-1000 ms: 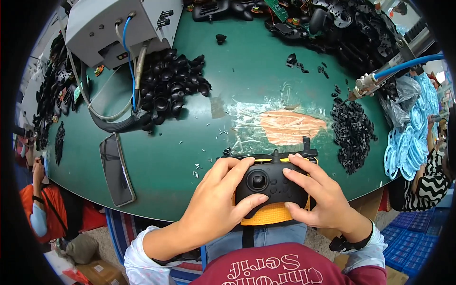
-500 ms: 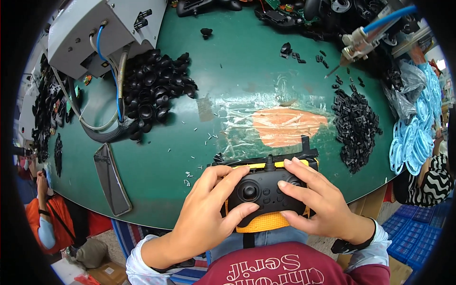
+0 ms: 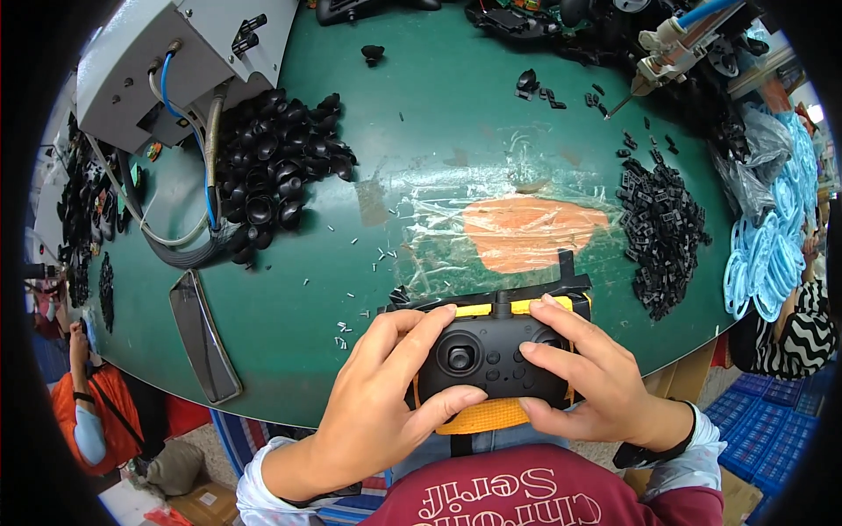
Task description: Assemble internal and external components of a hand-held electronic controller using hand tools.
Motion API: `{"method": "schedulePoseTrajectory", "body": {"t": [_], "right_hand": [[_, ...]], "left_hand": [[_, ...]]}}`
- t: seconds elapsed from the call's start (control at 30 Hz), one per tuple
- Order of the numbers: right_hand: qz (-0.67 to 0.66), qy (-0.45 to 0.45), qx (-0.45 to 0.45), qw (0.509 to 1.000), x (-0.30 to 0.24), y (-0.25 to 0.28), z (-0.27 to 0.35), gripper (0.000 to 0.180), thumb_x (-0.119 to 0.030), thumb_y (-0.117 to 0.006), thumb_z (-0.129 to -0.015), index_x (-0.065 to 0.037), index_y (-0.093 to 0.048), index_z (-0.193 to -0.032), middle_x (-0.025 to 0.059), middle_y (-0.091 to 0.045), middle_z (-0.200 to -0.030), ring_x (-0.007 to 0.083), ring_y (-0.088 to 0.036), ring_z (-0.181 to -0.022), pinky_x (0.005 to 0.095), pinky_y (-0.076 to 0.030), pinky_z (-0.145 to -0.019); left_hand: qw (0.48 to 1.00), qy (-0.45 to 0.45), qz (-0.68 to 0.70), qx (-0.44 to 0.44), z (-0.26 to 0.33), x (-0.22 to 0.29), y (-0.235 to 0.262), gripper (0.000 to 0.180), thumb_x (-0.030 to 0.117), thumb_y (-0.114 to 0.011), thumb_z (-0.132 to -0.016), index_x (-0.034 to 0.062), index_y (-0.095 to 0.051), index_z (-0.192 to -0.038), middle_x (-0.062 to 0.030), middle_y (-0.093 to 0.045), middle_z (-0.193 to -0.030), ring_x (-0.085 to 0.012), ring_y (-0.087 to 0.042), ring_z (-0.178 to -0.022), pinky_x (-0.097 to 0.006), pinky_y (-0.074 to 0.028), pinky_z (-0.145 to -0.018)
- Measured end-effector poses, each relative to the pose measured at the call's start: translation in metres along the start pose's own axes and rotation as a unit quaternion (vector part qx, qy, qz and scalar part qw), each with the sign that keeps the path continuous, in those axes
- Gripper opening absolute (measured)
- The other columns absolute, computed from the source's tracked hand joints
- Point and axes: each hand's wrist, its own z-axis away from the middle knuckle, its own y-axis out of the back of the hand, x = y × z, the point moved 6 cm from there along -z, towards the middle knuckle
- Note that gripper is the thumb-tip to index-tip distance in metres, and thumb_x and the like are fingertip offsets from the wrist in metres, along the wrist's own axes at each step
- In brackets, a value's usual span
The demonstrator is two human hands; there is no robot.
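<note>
Between my two hands is a black game controller [image 3: 494, 364], its thumbstick and round buttons facing up. It rests over a yellow pad [image 3: 491, 415] at the table's front edge. My left hand [image 3: 386, 377] is wrapped round the controller's left side, with the thumb along the lower edge and the index finger at the top. Gripping the other side, my right hand [image 3: 592, 377] has its index finger near the right thumbstick, which it partly hides. A short black stub [image 3: 501, 303] sticks up from the middle of the controller's top edge.
Black cups [image 3: 272, 167] lie heaped at left beside a grey machine [image 3: 184, 70]. A phone [image 3: 204, 337] and loose screws [image 3: 342, 333] lie nearer. Small black parts [image 3: 662, 232] form a pile at right, below a screwdriver [image 3: 645, 83] with a blue hose. Another person [image 3: 92, 412] sits far left.
The view has shifted slightly. Both hands stay on the controller in nearly the same grip; the controller's lower edge sits a little flatter.
</note>
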Motion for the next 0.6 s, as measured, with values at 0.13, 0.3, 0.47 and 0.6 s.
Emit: {"method": "schedulePoseTrajectory", "body": {"t": [0.13, 0.3, 0.47, 0.6], "right_hand": [[0.029, -0.015, -0.005, 0.999, -0.001, -0.001, 0.0, 0.049, -0.015, -0.079, -0.072, -0.005, -0.063, -0.117, 0.0266, -0.052, -0.132, 0.0432, -0.058, -0.117, 0.0426, -0.052, -0.094], [0.035, -0.055, -0.04, 0.997, -0.006, 0.0, -0.001, 0.049, -0.017, -0.08, -0.073, -0.006, -0.063, -0.118, 0.0223, -0.05, -0.138, 0.041, -0.054, -0.122, 0.0432, -0.049, -0.097], [-0.187, -0.09, 0.065, 0.976, 0.004, -0.002, 0.008, 0.051, -0.012, -0.081, -0.074, -0.002, -0.06, -0.12, 0.0187, -0.059, -0.117, 0.0321, -0.063, -0.1, 0.036, -0.052, -0.084], [-0.158, -0.048, 0.073, 0.984, -0.022, 0.001, 0.01, 0.045, -0.01, -0.082, -0.072, 0.0, -0.063, -0.111, 0.015, -0.067, -0.1, 0.028, -0.067, -0.089, 0.0339, -0.054, -0.077]], "left_hand": [[1.0, -0.003, -0.012, 0.009, -0.002, -0.001, -0.002, 0.065, 0.024, -0.082, -0.075, 0.0, -0.055, -0.13, -0.0153, -0.056, -0.11, -0.0289, -0.059, -0.095, -0.036, -0.051, -0.078], [0.999, 0.018, -0.041, 0.003, 0.0, 0.005, -0.004, 0.064, 0.017, -0.081, -0.074, -0.0011, -0.053, -0.128, -0.0166, -0.054, -0.11, -0.0331, -0.058, -0.097, -0.038, -0.049, -0.083], [0.998, -0.053, -0.003, 0.04, 0.015, 0.014, -0.011, 0.075, 0.008, -0.083, -0.068, -0.0006, -0.047, -0.133, -0.021, -0.05, -0.111, -0.0352, -0.053, -0.101, -0.039, -0.045, -0.087], [0.989, -0.102, -0.012, 0.104, 0.039, 0.038, -0.01, 0.053, 0.004, -0.081, -0.068, 0.0014, -0.063, -0.117, -0.018, -0.052, -0.107, -0.0308, -0.055, -0.095, -0.037, -0.048, -0.082]]}}
